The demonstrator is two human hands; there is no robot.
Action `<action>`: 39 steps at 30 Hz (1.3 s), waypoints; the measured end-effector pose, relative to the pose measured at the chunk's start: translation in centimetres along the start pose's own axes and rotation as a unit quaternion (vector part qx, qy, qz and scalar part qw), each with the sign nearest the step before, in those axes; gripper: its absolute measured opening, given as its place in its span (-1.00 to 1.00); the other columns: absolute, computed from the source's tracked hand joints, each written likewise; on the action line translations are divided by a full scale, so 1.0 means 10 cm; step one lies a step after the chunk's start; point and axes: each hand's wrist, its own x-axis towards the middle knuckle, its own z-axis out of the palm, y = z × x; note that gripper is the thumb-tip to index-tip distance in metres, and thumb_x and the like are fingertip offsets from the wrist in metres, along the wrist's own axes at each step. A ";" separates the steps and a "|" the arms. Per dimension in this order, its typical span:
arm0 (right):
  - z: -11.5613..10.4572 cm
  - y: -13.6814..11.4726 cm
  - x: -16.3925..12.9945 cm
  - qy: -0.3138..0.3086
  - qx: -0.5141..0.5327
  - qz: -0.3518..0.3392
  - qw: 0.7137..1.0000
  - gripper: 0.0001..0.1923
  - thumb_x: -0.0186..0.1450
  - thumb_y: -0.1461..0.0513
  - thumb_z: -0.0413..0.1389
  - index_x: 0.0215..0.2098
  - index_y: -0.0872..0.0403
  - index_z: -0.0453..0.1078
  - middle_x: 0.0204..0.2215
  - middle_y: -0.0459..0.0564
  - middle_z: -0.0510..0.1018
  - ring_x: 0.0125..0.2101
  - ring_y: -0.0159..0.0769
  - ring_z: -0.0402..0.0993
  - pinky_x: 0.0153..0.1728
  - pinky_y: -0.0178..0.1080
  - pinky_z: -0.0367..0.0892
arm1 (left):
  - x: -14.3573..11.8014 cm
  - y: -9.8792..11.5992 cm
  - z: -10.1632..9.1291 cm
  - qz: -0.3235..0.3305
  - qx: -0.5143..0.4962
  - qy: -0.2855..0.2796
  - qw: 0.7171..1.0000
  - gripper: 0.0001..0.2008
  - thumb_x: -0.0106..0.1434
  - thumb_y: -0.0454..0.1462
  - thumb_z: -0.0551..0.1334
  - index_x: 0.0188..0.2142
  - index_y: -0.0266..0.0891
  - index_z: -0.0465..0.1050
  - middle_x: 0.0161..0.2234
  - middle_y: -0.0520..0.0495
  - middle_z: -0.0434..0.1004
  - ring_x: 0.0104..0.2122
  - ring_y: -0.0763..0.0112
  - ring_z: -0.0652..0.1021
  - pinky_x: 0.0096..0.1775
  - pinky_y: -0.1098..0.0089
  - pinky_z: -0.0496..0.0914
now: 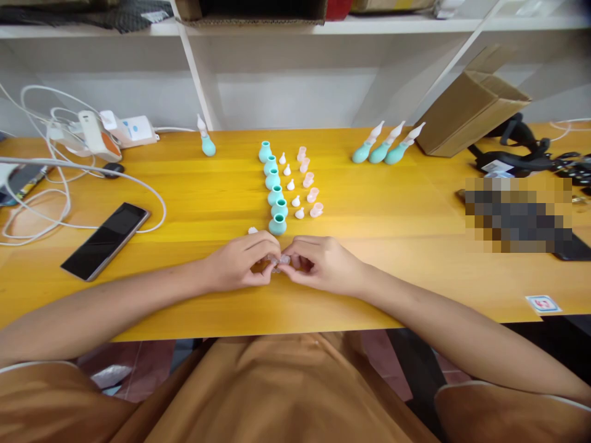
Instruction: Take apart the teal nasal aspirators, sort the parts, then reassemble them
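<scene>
Hands meeting over one small clear plastic piece (pixel 280 261)

Left hand (pixel 242 261) and right hand (pixel 318 263) pinch it between closed fingers, just before the teal rubber bulbs (pixel 275 187) on the yellow wooden desk (pixel 415 246).

**Yellow worktop under white shelving**

A long wooden worktop (pixel 415 258) with a glossy yellow-orange finish runs across the view, its grain lengthwise. Behind it stands white shelving (pixel 286 67): a horizontal board (pixel 92 29) above and slanting uprights (pixel 196 74) dividing pale, bare bays. Soft, even light falls on the surface, with a mild sheen near the back edge. Below the front edge, a reddish tiled floor (pixel 143 360) shows.
</scene>
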 end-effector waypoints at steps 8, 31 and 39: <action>-0.05 -0.01 0.00 0.012 0.025 0.004 1.000 -0.88 0.49 0.20 0.27 -0.19 0.08 0.52 -0.46 -0.13 0.52 -0.50 -0.43 0.41 -0.45 -0.36 0.31 | 0.03 -0.02 -0.05 0.011 -0.048 -0.001 0.999 -0.81 0.41 -0.44 0.29 -0.04 -0.18 0.50 -0.07 -0.17 0.61 -0.09 0.32 0.66 -0.04 0.32 0.61; -0.08 0.01 0.00 0.004 0.019 -0.035 0.999 -0.87 0.50 0.18 0.28 -0.18 0.08 0.52 -0.45 -0.12 0.51 -0.49 -0.41 0.43 -0.45 -0.35 0.34 | 0.02 -0.01 -0.08 -0.030 -0.101 -0.004 0.994 -0.83 0.41 -0.38 0.35 -0.05 -0.18 0.49 -0.08 -0.16 0.64 -0.13 0.32 0.68 -0.10 0.32 0.62; -0.07 0.02 -0.01 -0.003 0.019 -0.039 0.999 -0.87 0.51 0.15 0.26 -0.12 0.05 0.52 -0.43 -0.11 0.53 -0.48 -0.39 0.45 -0.44 -0.34 0.37 | 0.02 -0.02 -0.08 -0.020 -0.098 0.003 0.995 -0.81 0.39 -0.36 0.39 -0.05 -0.17 0.49 -0.11 -0.15 0.65 -0.15 0.31 0.68 -0.11 0.32 0.61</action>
